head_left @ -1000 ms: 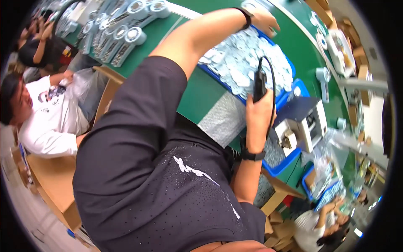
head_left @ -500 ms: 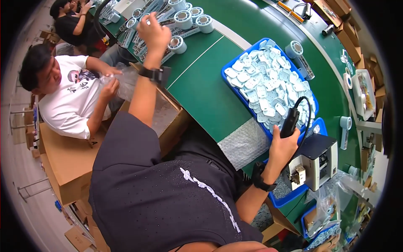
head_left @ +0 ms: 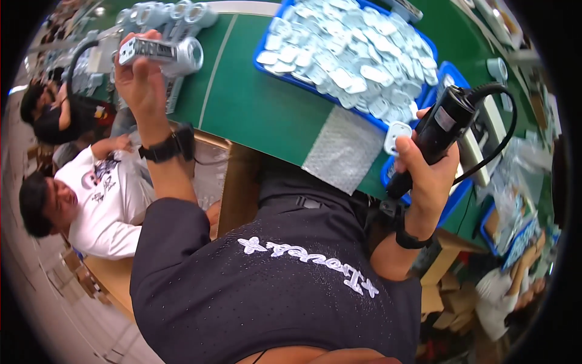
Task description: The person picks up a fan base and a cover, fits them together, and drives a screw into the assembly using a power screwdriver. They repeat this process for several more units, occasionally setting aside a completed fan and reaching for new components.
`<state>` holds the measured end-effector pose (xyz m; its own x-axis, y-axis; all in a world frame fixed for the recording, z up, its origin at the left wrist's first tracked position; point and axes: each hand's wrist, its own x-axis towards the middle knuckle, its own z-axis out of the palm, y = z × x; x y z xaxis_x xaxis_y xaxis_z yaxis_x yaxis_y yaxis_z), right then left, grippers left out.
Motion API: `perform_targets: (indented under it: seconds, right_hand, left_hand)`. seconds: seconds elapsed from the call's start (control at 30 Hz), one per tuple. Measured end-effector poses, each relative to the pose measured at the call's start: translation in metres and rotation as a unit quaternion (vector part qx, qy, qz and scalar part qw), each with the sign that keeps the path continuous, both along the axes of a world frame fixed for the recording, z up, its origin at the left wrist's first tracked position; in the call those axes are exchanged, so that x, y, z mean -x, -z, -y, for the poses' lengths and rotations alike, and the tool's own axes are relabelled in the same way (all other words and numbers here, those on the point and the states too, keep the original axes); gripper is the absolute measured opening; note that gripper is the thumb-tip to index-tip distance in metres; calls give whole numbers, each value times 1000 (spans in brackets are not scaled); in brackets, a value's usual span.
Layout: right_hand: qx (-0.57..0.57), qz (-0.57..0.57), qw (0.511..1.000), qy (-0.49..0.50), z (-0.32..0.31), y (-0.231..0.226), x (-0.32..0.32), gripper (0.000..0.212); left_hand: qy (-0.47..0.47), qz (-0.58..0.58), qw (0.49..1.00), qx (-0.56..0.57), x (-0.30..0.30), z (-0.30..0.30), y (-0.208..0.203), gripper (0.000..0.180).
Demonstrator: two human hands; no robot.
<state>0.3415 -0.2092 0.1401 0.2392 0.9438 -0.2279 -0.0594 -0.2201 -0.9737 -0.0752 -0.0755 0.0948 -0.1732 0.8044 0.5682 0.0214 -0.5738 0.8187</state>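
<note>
Green bench (head_left: 260,100) | left hand (head_left: 144,88): fingers clamped on pale-blue housing (head_left: 191,56), newly lifted | right hand (head_left: 433,175): fingers clamped on black tool (head_left: 445,124), plate (head_left: 397,137) | both hands now occupied

Green worktable (head_left: 267,109) with a pale line (head_left: 219,67), light grey floor (head_left: 43,282) at left

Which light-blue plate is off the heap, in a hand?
The plate at the thumb of the right hand, beside the black tool; the heaped plates lie in the blue tray.
</note>
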Motion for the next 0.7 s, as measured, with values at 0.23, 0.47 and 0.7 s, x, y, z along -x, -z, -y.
perform_targets:
  seconds: [0.23, 0.47, 0.7]
  right_hand:
    - [-19, -163, 986, -23, 48, -5, -7, 60]
    - [28, -40, 998, 46, 80, 30, -1, 61]
    - [-142, 126, 973, 131, 80, 23, -10, 40]
  left_hand:
    - [458, -46, 868, 186, -190, 86, 7, 62]
    - [484, -89, 869, 50, -264, 111, 24, 52]
    - [486, -115, 866, 10, -284, 117, 47, 52]
